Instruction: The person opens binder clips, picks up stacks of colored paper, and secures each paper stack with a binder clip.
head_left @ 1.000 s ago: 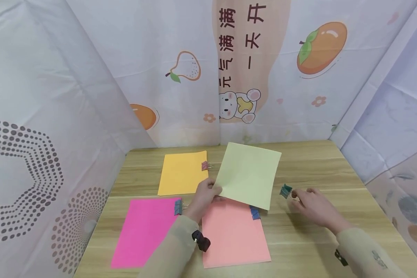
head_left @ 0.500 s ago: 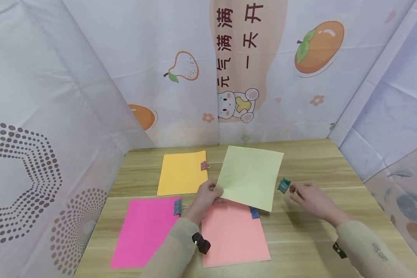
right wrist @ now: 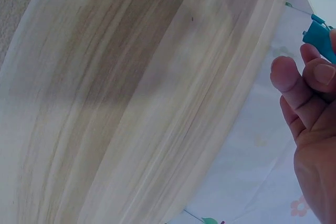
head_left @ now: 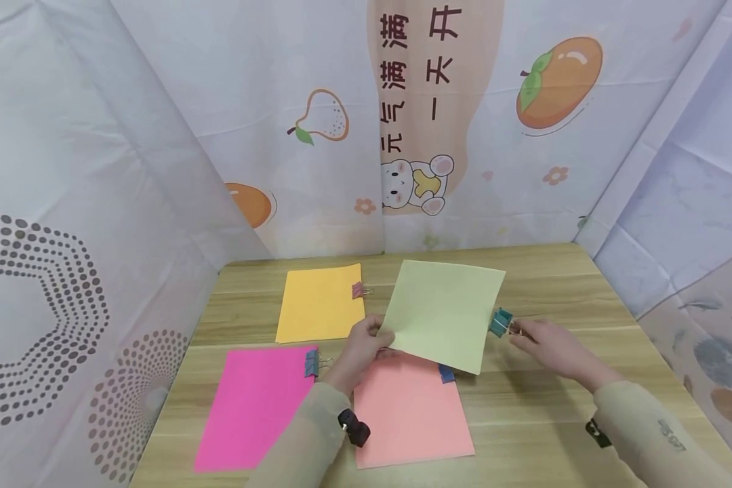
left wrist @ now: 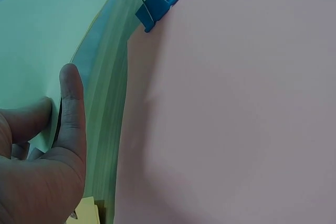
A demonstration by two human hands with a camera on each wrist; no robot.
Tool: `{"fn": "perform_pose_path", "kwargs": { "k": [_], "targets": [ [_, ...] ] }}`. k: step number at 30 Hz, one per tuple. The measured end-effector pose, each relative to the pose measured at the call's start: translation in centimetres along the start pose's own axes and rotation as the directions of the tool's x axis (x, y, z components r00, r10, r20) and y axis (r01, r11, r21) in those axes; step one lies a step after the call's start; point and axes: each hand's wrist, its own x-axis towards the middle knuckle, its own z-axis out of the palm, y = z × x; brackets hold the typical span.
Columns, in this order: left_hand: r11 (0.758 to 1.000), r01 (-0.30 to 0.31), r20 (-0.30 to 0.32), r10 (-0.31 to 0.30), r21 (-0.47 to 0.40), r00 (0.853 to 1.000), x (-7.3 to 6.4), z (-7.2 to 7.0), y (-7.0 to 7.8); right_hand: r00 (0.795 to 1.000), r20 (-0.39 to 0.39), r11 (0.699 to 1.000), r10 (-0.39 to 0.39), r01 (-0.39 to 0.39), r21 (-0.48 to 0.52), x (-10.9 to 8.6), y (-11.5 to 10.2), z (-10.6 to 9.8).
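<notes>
My left hand (head_left: 361, 349) pinches the near left corner of a pale yellow-green sheet of paper (head_left: 445, 312), thumb on top and fingers beneath. The sheet is held tilted above the table, overlapping the far end of a salmon-pink stack in the head view. My right hand (head_left: 552, 346) pinches a teal binder clip (head_left: 501, 322) by its wire handles, its body right at the sheet's right edge. In the left wrist view the thumb and fingers (left wrist: 72, 103) grip the paper's edge. Only part of the teal clip (right wrist: 319, 36) shows in the right wrist view.
The salmon-pink paper (head_left: 415, 420) carries a blue binder clip (head_left: 446, 373). Left of it lies magenta paper (head_left: 253, 413) with a blue-grey clip (head_left: 312, 364). Orange-yellow paper (head_left: 320, 305) with a pink clip (head_left: 357, 290) lies farther back. Printed curtains (head_left: 317, 217) border the wooden table (head_left: 543, 291).
The pale sheet has shifted slightly right and toward me in the left hand. The teal clip has turned, and its body now meets the sheet's right edge in view.
</notes>
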Motion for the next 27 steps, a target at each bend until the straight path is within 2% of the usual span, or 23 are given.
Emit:
{"fn": "perform_pose_path", "kwargs": {
  "k": [4, 10, 15, 22, 27],
  "targets": [
    [1.000, -0.002, 0.010, 0.002, -0.011, 1.000, -0.2, 0.0, 0.1, 0.999, 0.039, 0.998, 0.025, -0.027, 0.064, -0.1, 0.0, -0.2],
    [1.000, -0.018, 0.013, 0.019, -0.017, 1.000, -0.2, -0.1, 0.0, 0.993, 0.103, 0.978, 0.056, -0.075, 0.196, -0.4, 0.0, -0.8],
    [1.000, -0.018, 0.010, 0.018, -0.009, 1.000, -0.1, -0.1, -0.1, 0.996, 0.083, 0.978, 0.016, -0.033, 0.208, -0.4, 0.0, -1.0],
    [1.000, -0.018, 0.021, 0.018, -0.021, 1.000, -0.2, 0.1, 0.0, 0.996, 0.088, 0.977, 0.013, -0.031, 0.211, -0.4, -0.2, -1.1],
    [0.999, -0.024, 0.030, 0.025, -0.022, 0.999, -0.3, 0.1, 0.0, 0.996, 0.086, 0.971, -0.016, -0.005, 0.239, -0.4, -0.3, -1.1]
  ]
}}
